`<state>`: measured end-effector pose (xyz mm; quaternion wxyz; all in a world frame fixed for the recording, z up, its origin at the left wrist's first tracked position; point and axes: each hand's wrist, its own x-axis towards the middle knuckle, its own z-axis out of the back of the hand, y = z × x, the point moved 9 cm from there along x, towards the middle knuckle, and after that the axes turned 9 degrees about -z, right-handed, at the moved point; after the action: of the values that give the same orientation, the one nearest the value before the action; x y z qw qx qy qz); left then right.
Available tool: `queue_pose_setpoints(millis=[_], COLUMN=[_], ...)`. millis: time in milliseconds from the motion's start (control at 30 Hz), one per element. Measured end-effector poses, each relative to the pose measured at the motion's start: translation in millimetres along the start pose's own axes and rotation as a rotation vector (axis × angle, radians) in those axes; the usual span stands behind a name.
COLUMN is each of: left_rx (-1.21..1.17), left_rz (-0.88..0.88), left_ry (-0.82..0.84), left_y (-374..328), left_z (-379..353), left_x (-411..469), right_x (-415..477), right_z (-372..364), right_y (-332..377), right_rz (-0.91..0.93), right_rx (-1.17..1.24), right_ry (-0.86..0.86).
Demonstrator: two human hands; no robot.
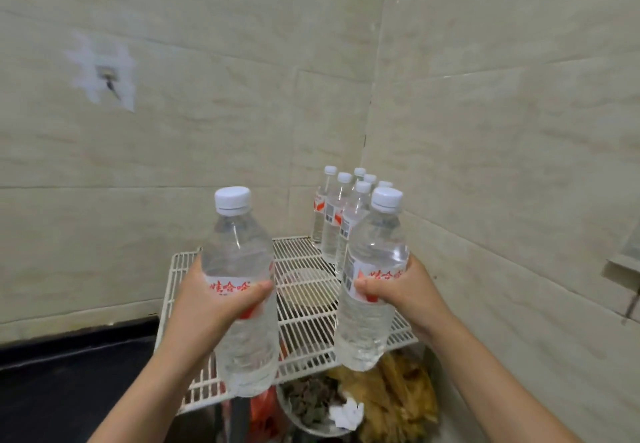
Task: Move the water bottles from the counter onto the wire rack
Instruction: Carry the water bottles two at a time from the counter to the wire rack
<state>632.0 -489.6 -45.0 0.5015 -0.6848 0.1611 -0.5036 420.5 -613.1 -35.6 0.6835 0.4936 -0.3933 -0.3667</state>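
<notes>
1. The left grip [211, 307] is wrapped round the label band of a full water bottle [239, 245], thumb across the front. The bottle stands upright with its white cap on.
2. The right grip [405, 297] is clamped the same way round a second bottle [377, 245], also upright and capped.
3. Both bottles hang in the air over the front half of the white wire rack [298, 252]. Neither is set down yet, and how high they are above the wires I cannot tell.
4. Six more bottles [337, 214] already stand packed together on the rack's far right corner, against the tiled wall [485, 131].
5. Under the rack's front edge sit a bowl of food [311, 404] and a heap of yellowish strips [398, 383]. The dark surface [69, 373] lies to the left.
6. Risks, as I judge them:
   - The right bottle is nearest the cluster, so a careless push inward could topple several of them.
   - A base set across wires rather than square may rock and fall.
   - Weight put down at the front edge might tip the rack onto the food.
</notes>
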Motion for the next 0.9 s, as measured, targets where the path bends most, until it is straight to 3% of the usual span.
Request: queue_pose_setpoints(millis=[567, 900], left_rx=[0.188, 0.228], left_rz=[0.045, 0.044], left_ry=[-0.328, -0.245], left_y=[43, 71], left_z=[-9, -6], left_x=[27, 97], right_x=[123, 181], right_z=[-20, -73], right_y=[-30, -54], right_rz=[-0.009, -0.109], right_rx=[0.032, 0.085], right_ry=[0.345, 0.367])
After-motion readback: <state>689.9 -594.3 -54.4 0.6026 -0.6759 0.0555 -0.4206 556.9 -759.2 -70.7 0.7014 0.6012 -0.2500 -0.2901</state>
